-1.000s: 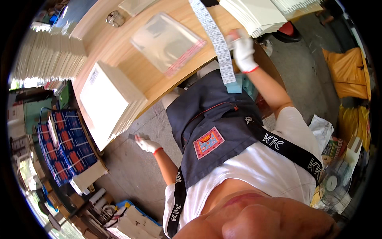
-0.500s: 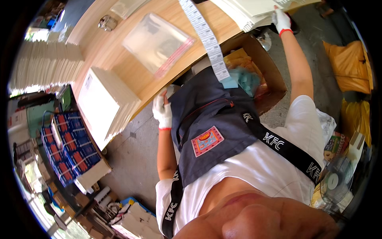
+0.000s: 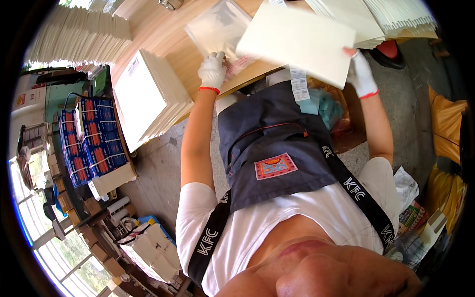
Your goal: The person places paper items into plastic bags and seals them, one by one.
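A flat white board (image 3: 299, 42) is held by its right edge in my gloved right hand (image 3: 360, 74), fingers closed on it. It is blurred and hangs over the front part of the table, covering much of the label strip (image 3: 299, 85). My gloved left hand (image 3: 213, 72) is at the near edge of a clear plastic bag (image 3: 217, 27), its fingers curled onto the reddish-striped flap. The bag lies flat on the wooden table (image 3: 170, 62); whether it is one or a pile I cannot tell.
A stack of white boards (image 3: 346, 20) stands at the table's right, another (image 3: 143, 101) at its left edge. Taller piles (image 3: 79, 37) rise farther left. Below the front edge is a carton (image 3: 354, 116) with teal scraps. Blue packs (image 3: 94, 138) sit at far left, yellow sacks (image 3: 448, 123) at right.
My right hand has come away from the right stack, bringing a white board leftward over the table. My left hand has moved from beside the table edge up onto the plastic bag's flap.
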A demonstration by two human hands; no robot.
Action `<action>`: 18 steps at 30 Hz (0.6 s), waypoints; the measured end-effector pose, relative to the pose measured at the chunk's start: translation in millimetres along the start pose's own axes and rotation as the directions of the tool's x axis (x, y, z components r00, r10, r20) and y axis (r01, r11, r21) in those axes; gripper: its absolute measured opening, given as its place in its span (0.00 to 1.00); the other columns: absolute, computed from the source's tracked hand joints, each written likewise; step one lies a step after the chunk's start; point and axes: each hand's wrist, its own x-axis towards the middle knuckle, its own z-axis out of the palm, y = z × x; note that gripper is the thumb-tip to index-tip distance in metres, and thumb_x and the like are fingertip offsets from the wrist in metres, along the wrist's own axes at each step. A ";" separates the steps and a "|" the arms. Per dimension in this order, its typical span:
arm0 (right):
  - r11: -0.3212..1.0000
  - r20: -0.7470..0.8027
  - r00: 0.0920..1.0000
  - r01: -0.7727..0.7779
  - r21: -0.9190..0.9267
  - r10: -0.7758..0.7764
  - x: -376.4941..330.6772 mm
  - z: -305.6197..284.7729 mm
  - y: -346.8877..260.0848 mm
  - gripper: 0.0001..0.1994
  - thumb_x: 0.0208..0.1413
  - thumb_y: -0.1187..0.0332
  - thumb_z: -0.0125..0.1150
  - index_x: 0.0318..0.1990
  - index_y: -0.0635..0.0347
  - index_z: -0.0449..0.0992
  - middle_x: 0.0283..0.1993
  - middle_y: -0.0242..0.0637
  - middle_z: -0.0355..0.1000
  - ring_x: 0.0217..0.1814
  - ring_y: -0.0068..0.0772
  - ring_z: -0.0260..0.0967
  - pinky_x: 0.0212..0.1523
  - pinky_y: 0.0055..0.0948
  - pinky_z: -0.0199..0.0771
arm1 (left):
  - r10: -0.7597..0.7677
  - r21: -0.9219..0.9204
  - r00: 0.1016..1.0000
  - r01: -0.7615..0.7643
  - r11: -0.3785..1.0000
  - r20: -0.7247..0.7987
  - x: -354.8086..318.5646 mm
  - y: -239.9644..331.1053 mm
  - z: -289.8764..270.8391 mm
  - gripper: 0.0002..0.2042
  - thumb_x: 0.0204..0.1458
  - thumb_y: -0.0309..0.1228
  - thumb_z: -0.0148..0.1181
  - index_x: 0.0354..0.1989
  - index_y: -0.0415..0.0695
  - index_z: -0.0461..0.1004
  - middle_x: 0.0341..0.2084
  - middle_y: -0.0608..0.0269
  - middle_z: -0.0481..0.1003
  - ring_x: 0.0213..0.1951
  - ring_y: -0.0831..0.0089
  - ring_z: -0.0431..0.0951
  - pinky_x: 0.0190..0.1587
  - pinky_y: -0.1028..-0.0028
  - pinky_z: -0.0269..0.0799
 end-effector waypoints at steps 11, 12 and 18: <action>0.956 0.102 0.987 -0.147 0.253 0.125 -27.1 17.7 144.2 0.11 0.53 0.68 0.55 0.44 0.60 0.67 0.27 0.33 0.71 0.15 0.19 0.63 0.10 0.17 0.56 | -0.053 -0.401 0.984 -0.020 0.916 -0.168 -16.8 -5.0 -15.0 0.11 0.42 0.26 0.53 0.35 0.54 0.74 0.36 0.66 0.74 0.35 0.63 0.75 0.34 0.67 0.72; 0.950 0.005 0.993 -0.114 0.290 0.118 -31.3 32.0 142.7 0.11 0.54 0.68 0.55 0.44 0.59 0.67 0.29 0.32 0.71 0.17 0.19 0.64 0.11 0.17 0.57 | -0.027 -0.418 0.980 -0.058 0.907 -0.195 -19.0 -3.1 -16.5 0.12 0.42 0.26 0.53 0.35 0.54 0.74 0.36 0.66 0.74 0.34 0.64 0.75 0.33 0.68 0.71; 0.910 0.021 0.996 -0.087 0.405 0.086 -43.1 37.8 158.7 0.16 0.55 0.70 0.54 0.52 0.58 0.64 0.43 0.33 0.69 0.39 0.23 0.68 0.32 0.20 0.70 | -0.013 -0.439 0.845 -0.265 0.858 -0.534 -54.7 42.4 -17.2 0.21 0.37 0.17 0.54 0.41 0.52 0.74 0.41 0.64 0.74 0.34 0.62 0.76 0.33 0.69 0.73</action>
